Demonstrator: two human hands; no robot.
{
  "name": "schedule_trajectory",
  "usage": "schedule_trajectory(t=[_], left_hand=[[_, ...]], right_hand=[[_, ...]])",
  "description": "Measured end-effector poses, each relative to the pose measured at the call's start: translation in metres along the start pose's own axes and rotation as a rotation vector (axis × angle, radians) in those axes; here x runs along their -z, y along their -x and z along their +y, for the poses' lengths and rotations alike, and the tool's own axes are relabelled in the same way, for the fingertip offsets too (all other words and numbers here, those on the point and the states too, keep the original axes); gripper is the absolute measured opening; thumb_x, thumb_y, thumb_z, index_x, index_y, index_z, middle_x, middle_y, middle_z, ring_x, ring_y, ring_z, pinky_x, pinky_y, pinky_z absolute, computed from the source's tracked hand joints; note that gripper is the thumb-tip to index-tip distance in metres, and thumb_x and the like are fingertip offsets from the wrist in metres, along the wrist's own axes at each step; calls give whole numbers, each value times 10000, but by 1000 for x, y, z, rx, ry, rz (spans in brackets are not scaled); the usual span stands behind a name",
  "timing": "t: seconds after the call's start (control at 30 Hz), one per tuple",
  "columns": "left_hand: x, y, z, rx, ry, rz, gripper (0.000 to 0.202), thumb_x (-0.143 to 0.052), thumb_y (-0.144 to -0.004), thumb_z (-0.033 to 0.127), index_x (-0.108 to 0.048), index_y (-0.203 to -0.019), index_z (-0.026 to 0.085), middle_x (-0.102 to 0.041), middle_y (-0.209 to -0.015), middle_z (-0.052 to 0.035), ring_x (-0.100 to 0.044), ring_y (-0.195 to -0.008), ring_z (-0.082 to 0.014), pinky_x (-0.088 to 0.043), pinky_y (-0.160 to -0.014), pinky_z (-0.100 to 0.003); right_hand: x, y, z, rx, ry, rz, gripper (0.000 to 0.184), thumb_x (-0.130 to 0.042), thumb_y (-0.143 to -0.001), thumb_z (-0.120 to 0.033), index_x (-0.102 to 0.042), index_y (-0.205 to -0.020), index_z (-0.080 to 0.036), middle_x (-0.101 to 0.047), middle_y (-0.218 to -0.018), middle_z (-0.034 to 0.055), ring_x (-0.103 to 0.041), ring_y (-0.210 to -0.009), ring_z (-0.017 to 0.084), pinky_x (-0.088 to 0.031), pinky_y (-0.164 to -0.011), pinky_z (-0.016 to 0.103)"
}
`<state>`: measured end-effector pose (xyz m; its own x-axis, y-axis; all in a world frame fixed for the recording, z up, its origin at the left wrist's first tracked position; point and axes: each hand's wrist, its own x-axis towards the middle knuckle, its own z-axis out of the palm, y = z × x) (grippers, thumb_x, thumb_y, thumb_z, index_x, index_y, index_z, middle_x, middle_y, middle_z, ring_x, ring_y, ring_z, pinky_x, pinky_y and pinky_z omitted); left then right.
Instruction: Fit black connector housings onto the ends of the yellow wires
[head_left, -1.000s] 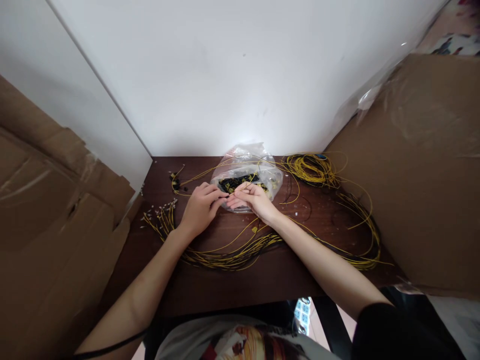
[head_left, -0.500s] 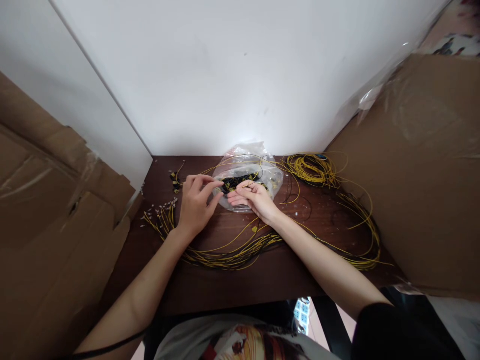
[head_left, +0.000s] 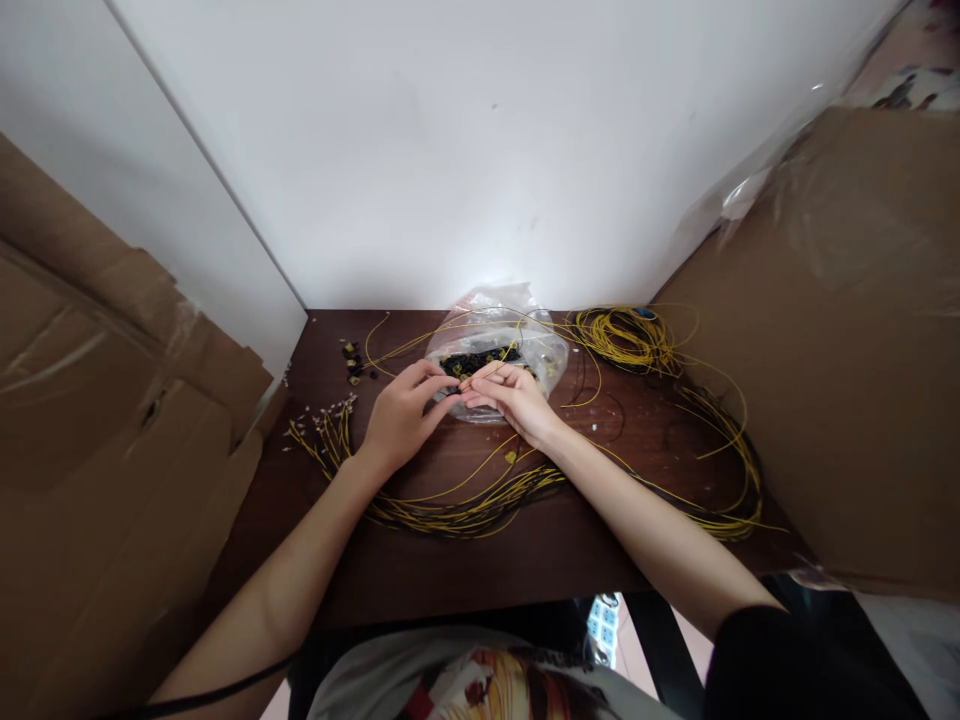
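Note:
My left hand (head_left: pixel 403 415) and my right hand (head_left: pixel 508 399) meet fingertip to fingertip over a dark wooden table (head_left: pixel 465 570), just in front of a clear plastic bag (head_left: pixel 495 345) of small black and yellow connectors. The right hand pinches a thin yellow wire (head_left: pixel 491 372) that runs up across the bag. The left thumb and fingers close on a small dark piece at the wire's end; I cannot make it out. A bundle of yellow wires (head_left: pixel 457 510) curves across the table below both wrists.
A coil of yellow wire (head_left: pixel 622 335) lies at the back right, with more loops (head_left: pixel 731 470) along the right edge. Loose connectors (head_left: pixel 352 362) sit at the back left. Cardboard sheets (head_left: pixel 112 400) stand on the left, and a cardboard panel (head_left: pixel 840 330) on the right. A white wall (head_left: pixel 480 150) is behind.
My left hand opened and lifted toward the loose connectors half a second ago, then came back to the right fingertips and closed. The right hand stayed in place with the wire.

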<state>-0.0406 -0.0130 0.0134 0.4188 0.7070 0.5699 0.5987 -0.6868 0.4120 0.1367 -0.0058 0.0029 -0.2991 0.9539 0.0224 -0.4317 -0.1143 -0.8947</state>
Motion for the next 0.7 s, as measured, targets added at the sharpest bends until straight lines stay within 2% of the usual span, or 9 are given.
schedule_trajectory(t=[0.2,0.47,0.7], left_hand=[[0,0,0,49,28,-26,143,-545,-835,250,-656,-867,165,-649,-851,-55,-586,-802,-167,-461,-730,-288],[-1,-1,2,69,53,-30,146,-522,-842,233,-645,-859,158,-645,-853,-53,-588,-763,-148,-454,-693,-261],[-2,1,1,81,35,-50,113,-528,-823,211,-616,-868,155,-642,-804,-36,-570,-681,-129,-447,-661,-251]], right_hand=[[1,-1,2,4,-12,-8,182,-724,-683,-231,-585,-739,-128,-695,-735,42,-672,-679,127,-557,-646,221],[0,-2,3,1,-58,-7,272,-747,-663,-272,-526,-762,-148,-693,-703,36,-671,-628,136,-565,-608,240],[0,-2,3,10,-23,-1,268,-743,-664,-292,-542,-772,-150,-693,-695,32,-667,-626,129,-561,-616,241]])
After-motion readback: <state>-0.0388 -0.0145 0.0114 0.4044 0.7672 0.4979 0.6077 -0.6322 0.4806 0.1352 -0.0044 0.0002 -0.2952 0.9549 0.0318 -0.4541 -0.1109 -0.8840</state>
